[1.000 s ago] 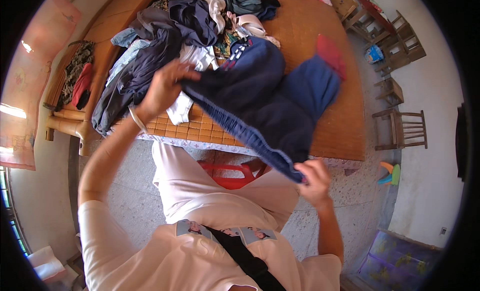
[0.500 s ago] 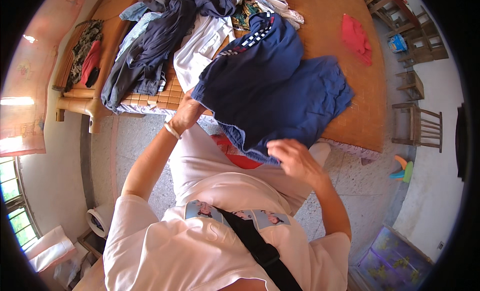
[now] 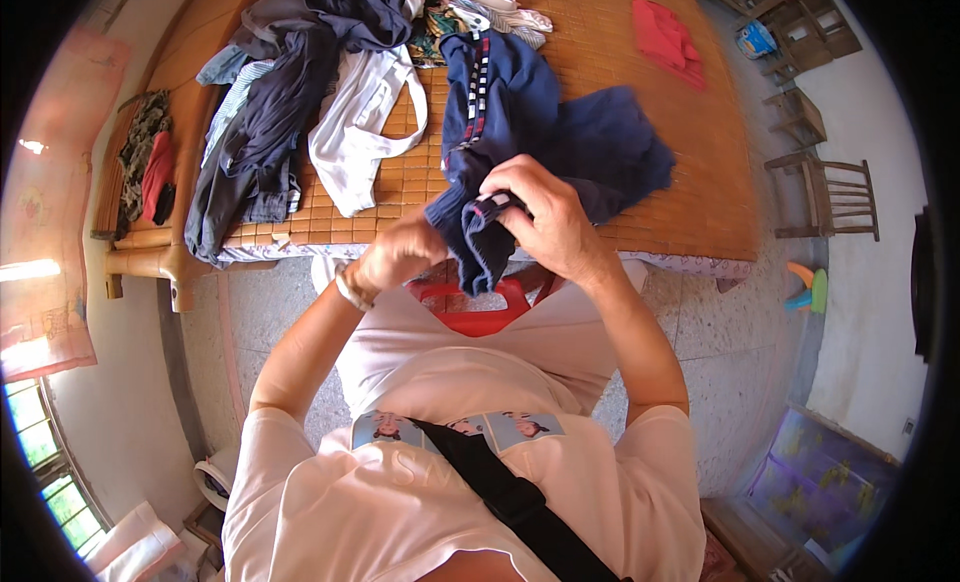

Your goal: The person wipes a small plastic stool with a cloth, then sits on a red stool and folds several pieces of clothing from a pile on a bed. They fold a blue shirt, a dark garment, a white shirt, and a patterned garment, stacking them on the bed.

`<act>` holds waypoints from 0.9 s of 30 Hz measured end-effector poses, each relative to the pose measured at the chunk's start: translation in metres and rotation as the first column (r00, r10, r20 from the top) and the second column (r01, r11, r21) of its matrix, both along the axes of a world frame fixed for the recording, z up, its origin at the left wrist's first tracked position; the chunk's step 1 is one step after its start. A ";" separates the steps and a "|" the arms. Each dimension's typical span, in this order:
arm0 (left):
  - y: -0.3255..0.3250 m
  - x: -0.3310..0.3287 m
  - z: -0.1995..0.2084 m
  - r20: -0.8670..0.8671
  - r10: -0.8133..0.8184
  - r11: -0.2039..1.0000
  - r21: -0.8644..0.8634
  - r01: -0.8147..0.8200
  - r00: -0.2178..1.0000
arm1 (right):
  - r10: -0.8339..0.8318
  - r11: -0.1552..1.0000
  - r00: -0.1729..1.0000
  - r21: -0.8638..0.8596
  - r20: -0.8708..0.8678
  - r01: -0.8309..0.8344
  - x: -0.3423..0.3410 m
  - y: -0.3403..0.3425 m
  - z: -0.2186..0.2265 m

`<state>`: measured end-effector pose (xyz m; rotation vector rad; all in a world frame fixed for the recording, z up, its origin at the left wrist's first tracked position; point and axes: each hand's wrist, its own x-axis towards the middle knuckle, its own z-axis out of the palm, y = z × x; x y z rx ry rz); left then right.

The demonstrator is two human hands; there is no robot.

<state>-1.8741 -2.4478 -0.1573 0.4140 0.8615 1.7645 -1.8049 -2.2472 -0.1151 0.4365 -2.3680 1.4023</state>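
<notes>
A pair of navy blue shorts with a checkered side stripe lies on the bamboo mat, its gathered elastic waistband raised at the near edge. My left hand is closed on the waistband's left side. My right hand pinches the waistband's right side, where a piece of the checkered stripe shows between the fingers. The waistband is bunched between my hands. To the left of the shorts lies a white garment with a strap loop, and beyond it a heap of dark clothes.
The bamboo-matted bed spans the space ahead. A red cloth lies at its far right. Between my legs is a red plastic stool. Wooden chairs line the right wall; a camouflage garment hangs at the left.
My right hand has moved left and up, bringing its side of the waistband close to my left hand. The spread shorts are now bunched at the waist, with the side stripe running more upright.
</notes>
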 end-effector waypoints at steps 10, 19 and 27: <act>-0.008 0.039 -0.008 -0.788 0.232 0.803 -0.176 -0.569 0.570 | -0.023 0.998 1.000 -0.053 0.009 0.023 0.020 -0.024 -0.020; -0.081 0.026 0.034 -0.788 0.385 0.616 -0.168 -0.770 0.480 | -0.284 0.809 0.953 0.560 0.109 0.178 0.061 0.028 -0.109; -0.103 0.026 0.039 -0.598 0.676 0.460 -0.113 -0.880 0.430 | -0.287 0.750 0.956 0.636 0.067 0.181 0.092 0.053 -0.141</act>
